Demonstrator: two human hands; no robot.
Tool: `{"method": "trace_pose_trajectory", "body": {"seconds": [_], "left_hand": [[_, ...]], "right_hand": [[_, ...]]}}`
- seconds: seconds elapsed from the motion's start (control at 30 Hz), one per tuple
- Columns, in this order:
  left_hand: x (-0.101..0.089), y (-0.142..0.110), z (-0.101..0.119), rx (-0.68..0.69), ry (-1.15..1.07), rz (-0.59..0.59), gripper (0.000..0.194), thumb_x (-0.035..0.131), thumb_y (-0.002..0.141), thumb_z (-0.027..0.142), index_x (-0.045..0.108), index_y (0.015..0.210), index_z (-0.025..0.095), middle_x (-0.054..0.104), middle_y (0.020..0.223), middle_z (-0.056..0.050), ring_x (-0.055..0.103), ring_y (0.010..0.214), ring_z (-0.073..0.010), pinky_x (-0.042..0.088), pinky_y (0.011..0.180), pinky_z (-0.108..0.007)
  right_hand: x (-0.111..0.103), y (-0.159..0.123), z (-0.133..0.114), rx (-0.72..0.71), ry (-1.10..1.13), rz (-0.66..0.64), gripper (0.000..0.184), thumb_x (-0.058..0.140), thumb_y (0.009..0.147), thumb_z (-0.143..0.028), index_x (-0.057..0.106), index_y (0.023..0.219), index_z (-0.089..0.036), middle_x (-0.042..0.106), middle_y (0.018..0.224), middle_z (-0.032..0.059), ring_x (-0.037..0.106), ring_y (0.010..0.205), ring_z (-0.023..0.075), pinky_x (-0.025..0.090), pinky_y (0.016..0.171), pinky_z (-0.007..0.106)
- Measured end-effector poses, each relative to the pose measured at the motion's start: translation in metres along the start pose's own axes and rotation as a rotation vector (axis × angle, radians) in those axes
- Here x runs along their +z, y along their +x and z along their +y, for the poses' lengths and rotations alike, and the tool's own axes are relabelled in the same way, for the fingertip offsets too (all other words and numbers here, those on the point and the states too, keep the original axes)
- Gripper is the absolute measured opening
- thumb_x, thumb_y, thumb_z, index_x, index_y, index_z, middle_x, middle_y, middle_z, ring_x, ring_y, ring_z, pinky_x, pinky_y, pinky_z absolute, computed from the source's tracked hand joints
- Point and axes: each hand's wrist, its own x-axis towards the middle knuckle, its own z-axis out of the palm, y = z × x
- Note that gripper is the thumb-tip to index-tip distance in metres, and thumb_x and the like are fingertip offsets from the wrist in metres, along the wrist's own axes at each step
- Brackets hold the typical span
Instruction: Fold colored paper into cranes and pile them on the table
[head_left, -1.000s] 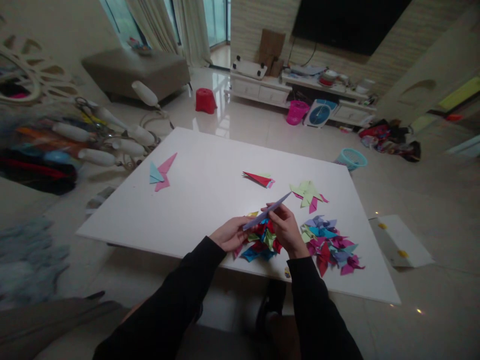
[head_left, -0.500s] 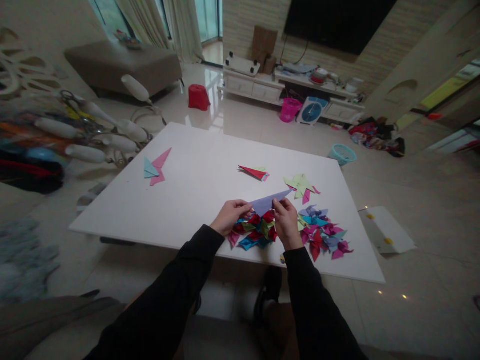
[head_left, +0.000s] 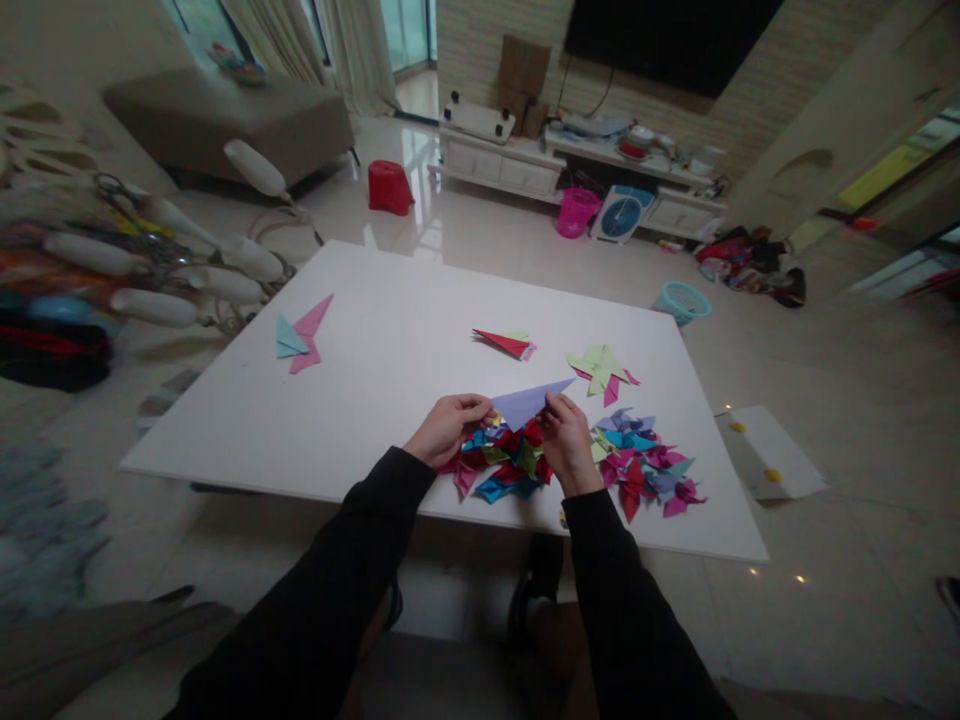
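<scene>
A folded sheet of lavender origami paper (head_left: 519, 405) is held up above the table by both hands. My left hand (head_left: 451, 425) pinches its left end between thumb and fingers. Closed on its lower right side is my right hand (head_left: 566, 435); the pointed tip sticks out past the fingers. Beneath the paper lies a pile of folded paper pieces (head_left: 514, 470) in red, blue, green and pink, partly hidden by the hands. To the right is a second pile of folded paper figures (head_left: 651, 462) in purple, magenta, blue and red.
On the white table (head_left: 360, 380) also lie a red folded strip stack (head_left: 504, 343), light green and pink folded pieces (head_left: 600, 368), and a pink and light blue pair (head_left: 306, 338). A white lamp (head_left: 225, 285) stands at the left edge, a turquoise basket (head_left: 681, 302) beyond the right corner.
My left hand has shifted slightly left, along with the lavender paper's left end. Both hands still hold the paper. The whole view has moved a little.
</scene>
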Motion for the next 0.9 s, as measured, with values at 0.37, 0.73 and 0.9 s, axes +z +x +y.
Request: {"method": "trace_pose_trajectory", "body": {"seconds": [0.37, 0.73, 0.9], "left_hand": [[-0.001, 0.002, -0.004, 0.392, 0.455, 0.254, 0.015, 0.069, 0.085, 0.031, 0.069, 0.084, 0.016, 0.071, 0.087, -0.007, 0.066, 0.081, -0.0177, 0.052, 0.076, -0.030], [0.019, -0.012, -0.013, 0.522, 0.735, 0.001, 0.026, 0.079, 0.078, 0.024, 0.074, 0.103, 0.020, 0.076, 0.105, -0.008, 0.070, 0.101, -0.0241, 0.052, 0.098, -0.037], [0.018, -0.013, -0.016, 0.477, 0.689, -0.019, 0.026, 0.078, 0.080, 0.026, 0.074, 0.104, 0.018, 0.076, 0.105, -0.008, 0.073, 0.096, -0.0224, 0.057, 0.093, -0.037]], "right_hand": [[-0.007, -0.002, 0.002, -0.193, -0.261, 0.059, 0.037, 0.080, 0.071, -0.049, 0.057, 0.063, -0.021, 0.056, 0.058, -0.0045, 0.054, 0.057, 0.0120, 0.044, 0.058, 0.026], [0.003, -0.012, 0.003, -0.210, -0.548, -0.159, 0.031, 0.078, 0.076, -0.048, 0.074, 0.071, -0.018, 0.070, 0.065, 0.0014, 0.059, 0.061, 0.0159, 0.045, 0.060, 0.029], [0.002, -0.013, 0.002, -0.165, -0.470, -0.206, 0.032, 0.083, 0.071, -0.049, 0.078, 0.078, -0.018, 0.075, 0.071, 0.0038, 0.063, 0.063, 0.0172, 0.050, 0.063, 0.030]]}}
